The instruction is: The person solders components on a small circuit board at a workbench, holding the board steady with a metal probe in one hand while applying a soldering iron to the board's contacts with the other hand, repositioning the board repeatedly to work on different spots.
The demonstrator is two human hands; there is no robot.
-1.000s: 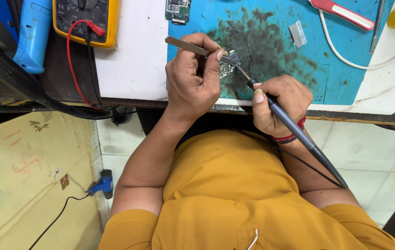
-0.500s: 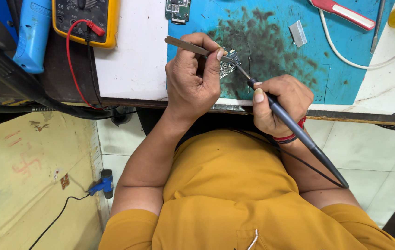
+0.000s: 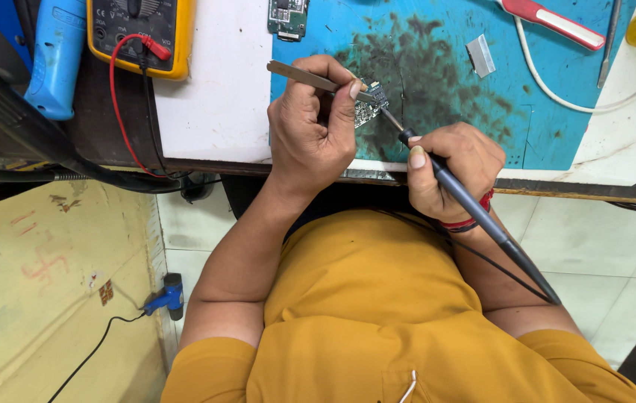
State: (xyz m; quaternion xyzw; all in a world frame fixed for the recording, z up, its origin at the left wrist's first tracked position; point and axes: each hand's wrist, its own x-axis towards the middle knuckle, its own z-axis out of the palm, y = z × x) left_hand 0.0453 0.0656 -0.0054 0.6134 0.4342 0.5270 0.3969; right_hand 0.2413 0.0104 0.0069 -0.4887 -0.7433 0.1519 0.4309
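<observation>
A small circuit board (image 3: 368,107) is lying on a blue work mat (image 3: 556,82) near the table's front edge. The left hand (image 3: 310,130) is pinching tweezers (image 3: 318,80) shut against it, pinning it steady, while the right hand (image 3: 452,168) is gripping a soldering iron (image 3: 474,213) like a pen, tip touching the board. A yellow meter (image 3: 139,33) is sitting further left.

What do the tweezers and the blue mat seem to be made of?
Tweezers, in the left hand: probably bare metal, since they look grey, thin and dully shiny.
Mat: probably rubber or silicone, since it looks matte, flat and blue, with a dark sooty stain in its middle.
</observation>
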